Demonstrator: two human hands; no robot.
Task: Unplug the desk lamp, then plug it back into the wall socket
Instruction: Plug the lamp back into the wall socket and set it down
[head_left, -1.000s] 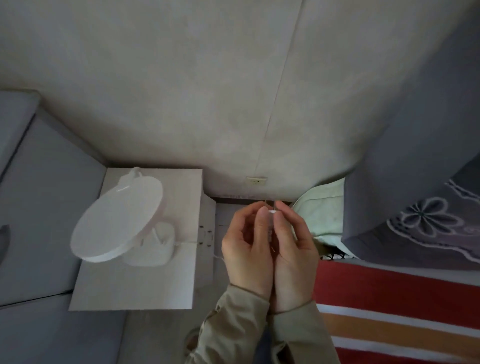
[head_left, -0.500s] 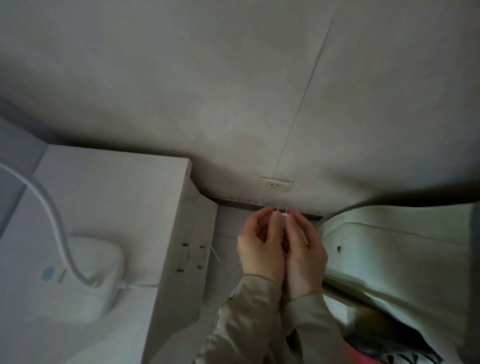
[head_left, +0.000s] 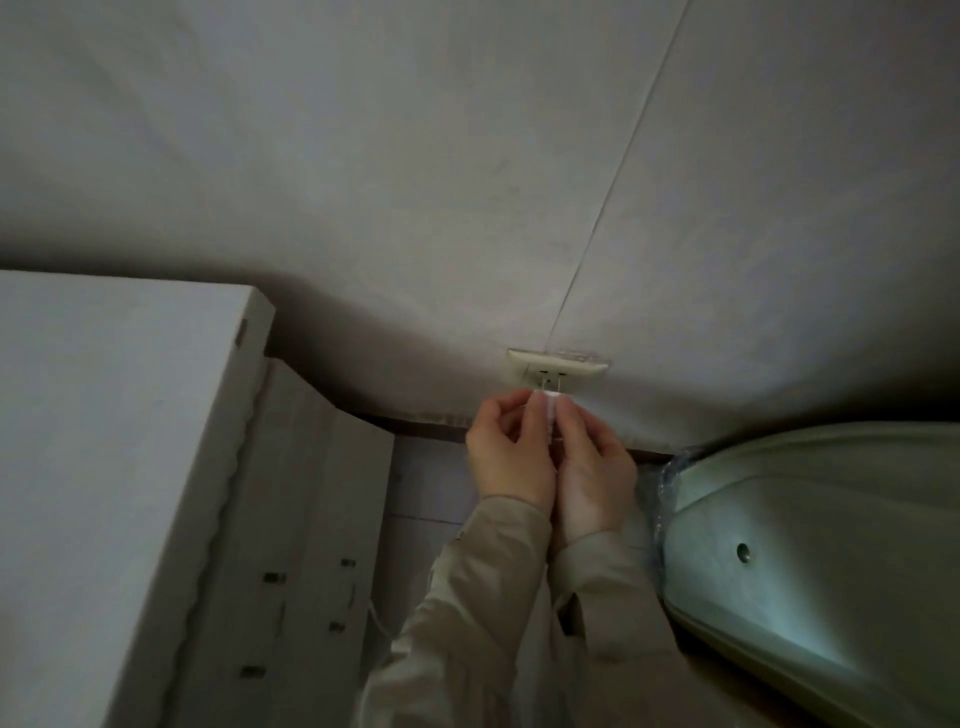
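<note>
Unplugging looks done, so I'm on the re-plug now. My left hand (head_left: 511, 457) and right hand (head_left: 592, 467) both pinch the plug (head_left: 550, 405), prongs just at the wall socket (head_left: 558, 368) slots. Not seated yet, needs pushing in.

Light dim, no lamp or window in view. Pale grey-beige wall (head_left: 467, 156) fills the upper frame; a thin straight seam (head_left: 613, 197) runs down it on a slant. Dark brown skirting strip (head_left: 415, 418) along the wall's foot. Pale wood-grain plank floor (head_left: 431, 483) below it. At left, white flat-topped cabinet (head_left: 104, 441) with small dark fittings on its side panel. At lower right, pale green padded mattress edge (head_left: 810, 545) with a round vent eyelet, clear plastic wrap at its corner.
</note>
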